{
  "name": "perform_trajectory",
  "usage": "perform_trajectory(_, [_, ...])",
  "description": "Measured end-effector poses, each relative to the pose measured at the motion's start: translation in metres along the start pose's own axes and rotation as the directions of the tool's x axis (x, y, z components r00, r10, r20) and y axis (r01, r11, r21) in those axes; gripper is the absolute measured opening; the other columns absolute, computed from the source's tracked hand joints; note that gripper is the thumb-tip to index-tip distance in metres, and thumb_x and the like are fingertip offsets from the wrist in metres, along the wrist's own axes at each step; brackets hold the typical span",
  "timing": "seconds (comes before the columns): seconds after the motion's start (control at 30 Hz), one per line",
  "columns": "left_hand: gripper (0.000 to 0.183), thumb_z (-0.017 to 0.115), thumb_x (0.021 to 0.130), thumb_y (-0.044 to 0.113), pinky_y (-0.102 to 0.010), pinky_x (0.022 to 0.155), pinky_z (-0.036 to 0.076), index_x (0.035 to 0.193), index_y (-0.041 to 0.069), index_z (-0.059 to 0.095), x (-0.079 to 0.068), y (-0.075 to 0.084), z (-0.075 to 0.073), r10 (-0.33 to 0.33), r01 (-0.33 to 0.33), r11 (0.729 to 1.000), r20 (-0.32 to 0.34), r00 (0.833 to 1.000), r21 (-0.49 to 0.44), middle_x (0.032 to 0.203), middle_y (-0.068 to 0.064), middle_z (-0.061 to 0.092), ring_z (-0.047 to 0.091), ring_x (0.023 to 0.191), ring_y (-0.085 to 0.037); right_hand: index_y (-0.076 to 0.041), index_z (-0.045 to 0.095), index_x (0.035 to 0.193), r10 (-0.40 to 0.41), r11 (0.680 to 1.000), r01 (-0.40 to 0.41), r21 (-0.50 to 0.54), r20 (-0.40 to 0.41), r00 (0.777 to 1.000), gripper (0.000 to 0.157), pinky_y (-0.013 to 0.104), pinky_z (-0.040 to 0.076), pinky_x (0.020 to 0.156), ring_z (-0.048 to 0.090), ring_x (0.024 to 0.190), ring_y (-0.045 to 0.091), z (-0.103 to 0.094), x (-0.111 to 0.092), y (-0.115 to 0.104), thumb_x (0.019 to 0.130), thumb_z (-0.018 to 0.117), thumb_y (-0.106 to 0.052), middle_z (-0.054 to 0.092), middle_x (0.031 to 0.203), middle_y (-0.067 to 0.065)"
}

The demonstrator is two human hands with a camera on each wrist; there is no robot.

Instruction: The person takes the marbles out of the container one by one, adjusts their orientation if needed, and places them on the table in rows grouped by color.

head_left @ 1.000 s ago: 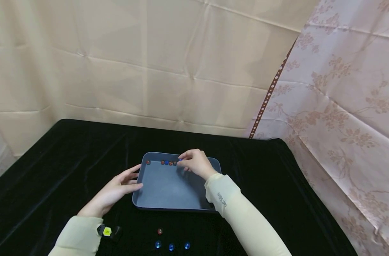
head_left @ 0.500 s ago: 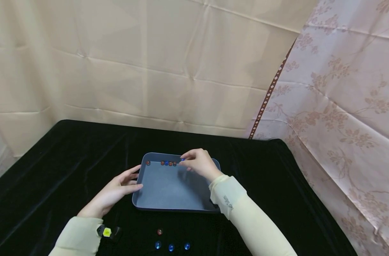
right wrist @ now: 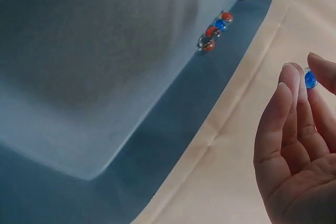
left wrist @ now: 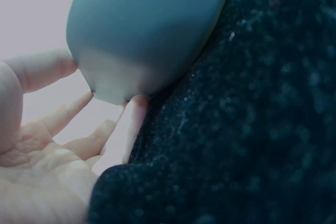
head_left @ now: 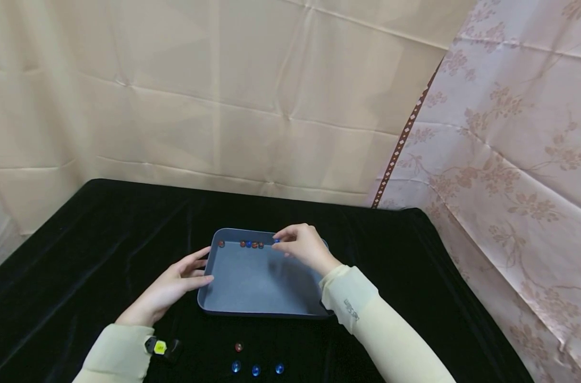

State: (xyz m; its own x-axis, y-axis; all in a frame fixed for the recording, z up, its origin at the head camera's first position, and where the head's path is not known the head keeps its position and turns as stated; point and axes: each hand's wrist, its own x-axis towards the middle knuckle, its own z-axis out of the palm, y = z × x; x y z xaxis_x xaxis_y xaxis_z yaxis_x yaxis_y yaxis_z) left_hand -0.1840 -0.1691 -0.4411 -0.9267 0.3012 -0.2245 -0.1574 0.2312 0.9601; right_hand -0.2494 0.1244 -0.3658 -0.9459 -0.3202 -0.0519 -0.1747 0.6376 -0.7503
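Note:
My right hand pinches a blue glass marble between thumb and fingertips, above the far right part of a blue-grey tray. Left of it, a short row of red-brown and blue marbles lies along the tray's far wall. A single reddish marble sits apart near the far left corner. My left hand rests against the tray's left side, fingers fairly straight and spread. In the left wrist view its fingertips touch the tray's edge.
On the black cloth in front of the tray lie a reddish marble and three blue marbles. A cream curtain hangs behind the table, and a flowered pink cloth hangs at the right.
My right hand has moved slightly to the right with the blue marble, away from the row of marbles. My left hand and the tray have stayed put.

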Motion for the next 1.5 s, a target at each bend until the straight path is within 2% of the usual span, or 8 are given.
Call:
perform_trajectory(0.2, [0.075,0.06,0.098,0.025,-0.061,0.108,0.041,0.159,0.014,0.017,-0.001,0.0,0.0,-0.004,0.004,1.0,0.0,1.0,-0.004,0.154,-0.029,0.031,0.05,0.131,-0.039,-0.005,0.075,0.107,-0.02,1.0,0.02,-0.017,0.01,1.0,0.021,0.026,0.057,0.065,0.067,0.072,0.019,-0.002,-0.008,-0.005,0.09,0.072,-0.017,0.071,0.086,0.003])
perform_trajectory(0.43, [0.075,0.059,0.098,0.026,-0.062,0.108,0.04,0.159,0.014,0.017,-0.001,-0.002,0.0,-0.004,0.004,1.0,-0.004,1.0,-0.004,0.154,-0.029,0.032,0.05,0.131,-0.039,-0.008,0.076,0.104,-0.019,1.0,0.02,-0.016,0.026,0.999,0.017,0.026,0.056,0.065,0.068,0.076,0.027,-0.003,-0.017,-0.006,0.09,0.073,-0.017,0.071,0.085,0.002])
perform_trajectory(0.63, [0.074,0.059,0.099,0.025,-0.061,0.108,0.041,0.159,0.014,0.018,-0.001,-0.002,0.0,-0.004,0.004,1.0,-0.005,1.0,-0.002,0.154,-0.029,0.032,0.049,0.132,-0.04,-0.007,0.075,0.107,-0.029,0.999,0.03,-0.016,0.048,0.998,0.021,0.027,0.055,0.064,0.069,0.079,0.033,-0.004,-0.027,-0.003,0.089,0.073,-0.018,0.071,0.086,0.001])
perform_trajectory(0.97, [0.075,0.06,0.098,0.025,-0.06,0.108,0.041,0.159,0.015,0.017,-0.002,-0.001,-0.001,-0.01,0.01,1.0,-0.006,1.0,-0.005,0.154,-0.028,0.031,0.049,0.132,-0.04,-0.006,0.074,0.107,-0.059,0.998,0.059,0.002,0.084,0.995,0.023,0.028,0.055,0.063,0.067,0.073,0.023,-0.003,-0.038,0.002,0.089,0.073,-0.019,0.07,0.086,0.0])
perform_trajectory(1.5, [0.074,0.06,0.098,0.025,-0.062,0.108,0.04,0.159,0.014,0.019,0.0,-0.002,0.0,0.005,-0.005,1.0,-0.011,1.0,0.005,0.154,-0.028,0.032,0.05,0.131,-0.04,-0.001,0.073,0.107,-0.068,0.997,0.063,0.046,0.111,0.992,0.024,0.025,0.056,0.06,0.068,0.07,0.022,0.001,-0.06,0.018,0.088,0.072,-0.017,0.071,0.086,0.002])
